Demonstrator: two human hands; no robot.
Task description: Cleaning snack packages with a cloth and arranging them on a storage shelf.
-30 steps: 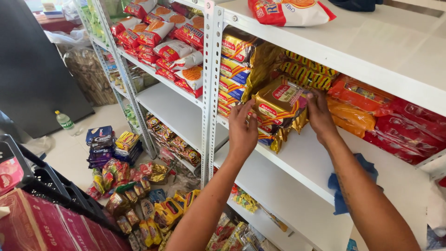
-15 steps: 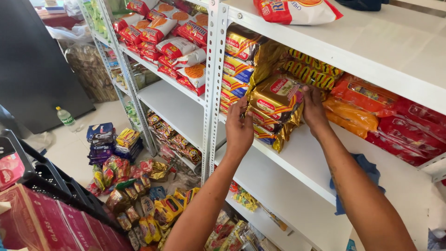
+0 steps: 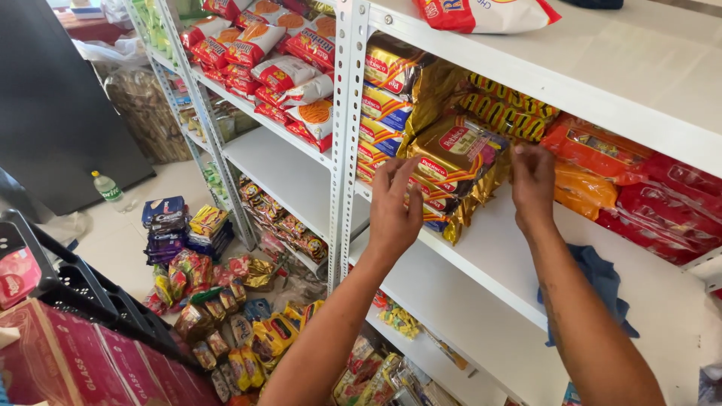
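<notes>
A stack of gold foil snack packs with red labels [image 3: 453, 160] rests on the white middle shelf [image 3: 489, 259]. My left hand [image 3: 394, 207] presses its left side with fingers spread upward. My right hand [image 3: 532, 180] holds its right edge, fingertips on the foil. The stack sits between blue-and-gold packs [image 3: 385, 113] on the left and orange packs [image 3: 590, 162] on the right. Yellow-and-black packs [image 3: 511, 105] stand behind it.
A perforated white upright [image 3: 347, 135] stands just left of my left hand. A blue cloth [image 3: 604, 280] lies on the shelf under my right forearm. Red packs [image 3: 673, 207] fill the far right. Loose snack packets [image 3: 226, 301] cover the floor, beside a black crate [image 3: 83, 289], a red carton [image 3: 75, 361] and a water bottle [image 3: 107, 186].
Both hands have carried the gold stack up and back onto the shelf. My left hand's fingers have spread wider against its side.
</notes>
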